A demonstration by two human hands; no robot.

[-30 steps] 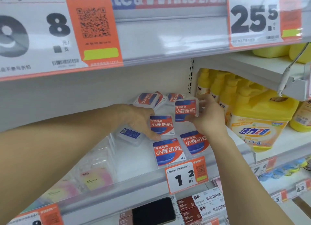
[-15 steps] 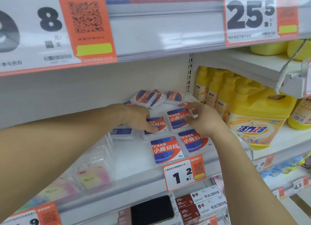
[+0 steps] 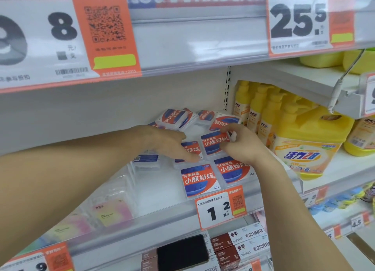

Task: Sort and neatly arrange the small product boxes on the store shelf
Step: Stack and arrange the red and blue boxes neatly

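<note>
Small white floss boxes with red and blue labels lie on the white shelf. Two sit side by side at the front, one on the left and one on the right. Behind them are a left box and a right box. My left hand rests flat, fingers pressing on the left box of this second row. My right hand pinches the near edge of a tilted box just behind the second row. More boxes lie jumbled at the back. One box lies label-down beside my left wrist.
Yellow detergent bottles stand close on the right, past the shelf upright. Clear plastic packets fill the shelf's left part. A price tag hangs on the front rail. The upper shelf edge overhangs. A black phone lies one shelf down.
My right hand set the box it carried down into the second row on the right, then reached back and took hold of another box behind it. The left hand stayed on its box.
</note>
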